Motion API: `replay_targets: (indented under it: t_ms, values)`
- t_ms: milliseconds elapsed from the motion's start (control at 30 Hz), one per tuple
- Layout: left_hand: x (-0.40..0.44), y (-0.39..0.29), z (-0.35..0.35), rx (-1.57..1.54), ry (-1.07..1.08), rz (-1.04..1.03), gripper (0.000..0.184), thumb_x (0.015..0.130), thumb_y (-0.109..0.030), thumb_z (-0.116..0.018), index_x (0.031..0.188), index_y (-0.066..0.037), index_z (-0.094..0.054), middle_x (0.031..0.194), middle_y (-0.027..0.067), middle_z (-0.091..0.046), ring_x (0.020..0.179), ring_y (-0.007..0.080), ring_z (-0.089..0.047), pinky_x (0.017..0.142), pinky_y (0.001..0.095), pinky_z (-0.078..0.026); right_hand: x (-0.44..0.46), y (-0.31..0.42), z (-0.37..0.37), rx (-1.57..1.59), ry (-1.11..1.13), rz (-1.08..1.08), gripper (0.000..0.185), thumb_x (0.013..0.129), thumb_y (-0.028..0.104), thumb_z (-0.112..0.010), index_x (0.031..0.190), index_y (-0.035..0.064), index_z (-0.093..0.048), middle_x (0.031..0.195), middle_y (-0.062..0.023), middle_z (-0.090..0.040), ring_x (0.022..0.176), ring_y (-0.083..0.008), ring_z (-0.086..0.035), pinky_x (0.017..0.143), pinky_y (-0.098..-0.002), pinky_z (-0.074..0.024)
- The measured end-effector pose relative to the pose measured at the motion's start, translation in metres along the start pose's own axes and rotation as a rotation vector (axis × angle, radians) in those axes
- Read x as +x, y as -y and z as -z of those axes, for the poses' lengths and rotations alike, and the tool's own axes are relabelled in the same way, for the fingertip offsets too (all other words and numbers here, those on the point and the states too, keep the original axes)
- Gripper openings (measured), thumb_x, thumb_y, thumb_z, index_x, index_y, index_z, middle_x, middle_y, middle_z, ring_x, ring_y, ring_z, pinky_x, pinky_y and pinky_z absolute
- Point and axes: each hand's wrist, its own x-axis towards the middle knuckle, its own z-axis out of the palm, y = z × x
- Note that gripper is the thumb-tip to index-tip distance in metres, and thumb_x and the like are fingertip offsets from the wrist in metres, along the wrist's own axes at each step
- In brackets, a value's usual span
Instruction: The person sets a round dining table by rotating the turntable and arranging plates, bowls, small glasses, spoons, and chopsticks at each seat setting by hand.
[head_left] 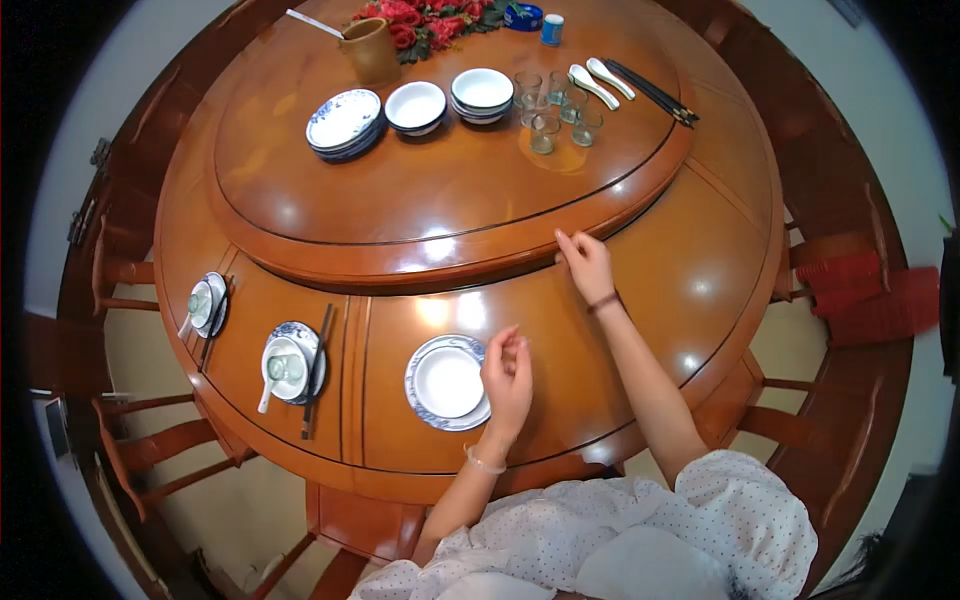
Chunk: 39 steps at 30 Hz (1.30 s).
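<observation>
"Bowl and plate?"

"Near side, bowl on plate. Left hand just right — fingers loosely curled, holding nothing visible."

"Right hand?"

"Farther right, by the turntable — fingers bent; whether pinching, cannot tell. Advice: keep bowl centred, wrists off rims."

Left grip: loosely curled | right grip: bent, farther forward

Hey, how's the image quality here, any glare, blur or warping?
Head view: white glare patches on the turntable and tabletop; strong fisheye bowing, dark corners; left hand, right hand and nearest bowl look reasonably sharp.
</observation>
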Motion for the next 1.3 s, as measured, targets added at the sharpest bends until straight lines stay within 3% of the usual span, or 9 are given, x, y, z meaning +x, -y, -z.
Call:
replay_targets:
  t_ms: [67, 167, 433, 467, 500, 600, 767, 933, 1300]
  values:
    - [0.018, -0.003, -0.038, -0.011, 0.023, 0.039, 0.024, 0.086, -0.009, -0.053, 0.108, -0.002, -0.051, 0.085, 0.002, -0.055, 0.071, 0.006, -0.048, 0.054, 0.0167, -0.039, 0.042, -0.014, 0.002, -0.058, 0.013, -0.005, 0.032, 0.08, 0.025, -0.064, 0.067, 0.0016, -0.047, 0.059, -0.008, -0.053, 0.049, -0.0111, -0.051, 0.049, -0.0249, -0.0425]
    - [0.049, 0.003, -0.084, 0.037, 0.054, 0.033, 0.025, 0.085, -0.009, -0.053, 0.109, -0.003, -0.051, 0.087, 0.0005, -0.054, 0.073, 0.0055, -0.047, 0.055, 0.0161, -0.038, 0.098, -0.018, 0.001, -0.226, 0.037, 0.147, 0.046, 0.076, 0.028, -0.066, 0.103, -0.0008, -0.042, 0.1, -0.0184, -0.057, 0.074, -0.0238, -0.06, 0.071, -0.0357, -0.047]
    - [0.145, 0.017, -0.155, -0.081, -0.02, 0.182, 0.029, 0.087, -0.012, -0.051, 0.112, 0.002, -0.046, 0.09, 0.0062, -0.055, 0.077, 0.0118, -0.053, 0.07, 0.0252, -0.045, 0.18, -0.02, -0.027, -0.326, -0.018, 0.126, 0.071, 0.069, 0.032, -0.07, 0.121, 0.0007, -0.032, 0.109, -0.0229, -0.053, 0.093, -0.0352, -0.057, 0.077, -0.0426, -0.0451]
    - [0.161, 0.05, -0.156, 0.092, 0.002, 0.011, 0.031, 0.09, -0.014, -0.046, 0.118, -0.002, -0.041, 0.104, 0.0077, -0.051, 0.089, 0.0122, -0.053, 0.067, 0.0229, -0.047, 0.184, -0.017, -0.028, -0.35, -0.019, 0.157, 0.075, 0.068, 0.033, -0.071, 0.123, 0.0019, -0.03, 0.111, -0.023, -0.052, 0.096, -0.0378, -0.054, 0.078, -0.0443, -0.0446]
    - [0.167, 0.051, -0.161, 0.097, -0.007, 0.01, 0.031, 0.09, -0.014, -0.046, 0.118, -0.002, -0.041, 0.104, 0.0077, -0.051, 0.089, 0.0122, -0.053, 0.067, 0.0229, -0.047, 0.19, -0.019, -0.028, -0.345, -0.011, 0.159, 0.075, 0.068, 0.033, -0.071, 0.123, 0.0019, -0.03, 0.111, -0.023, -0.052, 0.096, -0.0378, -0.054, 0.078, -0.0443, -0.0446]
    - [0.18, 0.056, -0.177, 0.281, -0.111, -0.133, 0.038, 0.09, -0.013, -0.042, 0.125, 0.002, -0.033, 0.12, 0.0175, -0.041, 0.112, 0.026, -0.041, 0.096, 0.0345, -0.033, 0.202, -0.022, -0.029, -0.304, -0.007, 0.154, 0.074, 0.066, 0.034, -0.072, 0.125, 0.0075, -0.034, 0.112, -0.0186, -0.052, 0.096, -0.0365, -0.054, 0.077, -0.0437, -0.0452]
    - [0.171, 0.065, -0.179, 0.464, -0.086, -0.268, 0.042, 0.09, -0.015, -0.039, 0.126, 0.005, -0.029, 0.126, 0.0213, -0.037, 0.117, 0.0302, -0.038, 0.098, 0.0367, -0.03, 0.201, -0.028, -0.035, -0.353, -0.039, 0.152, 0.061, 0.066, 0.032, -0.071, 0.116, 0.0086, -0.046, 0.111, -0.0163, -0.05, 0.094, -0.0344, -0.055, 0.075, -0.0412, -0.0465]
    - [0.168, 0.068, -0.175, 0.449, -0.126, -0.244, 0.042, 0.09, -0.012, -0.041, 0.126, 0.005, -0.029, 0.121, 0.0218, -0.044, 0.112, 0.0292, -0.044, 0.096, 0.036, -0.033, 0.191, -0.03, -0.035, -0.253, -0.05, 0.171, 0.05, 0.065, 0.03, -0.072, 0.098, 0.005, -0.044, 0.091, -0.0191, -0.058, 0.083, -0.036, -0.057, 0.07, -0.043, -0.0454]
    - [0.172, 0.063, -0.141, 0.278, -0.249, -0.214, 0.033, 0.092, -0.01, -0.04, 0.121, 0.004, -0.036, 0.108, 0.0174, -0.054, 0.099, 0.0222, -0.053, 0.088, 0.0334, -0.04, 0.168, -0.014, -0.047, -0.245, 0.065, 0.114, 0.056, 0.066, 0.032, -0.07, 0.102, 0.0023, -0.04, 0.093, -0.0225, -0.059, 0.086, -0.0394, -0.057, 0.07, -0.0449, -0.0461]
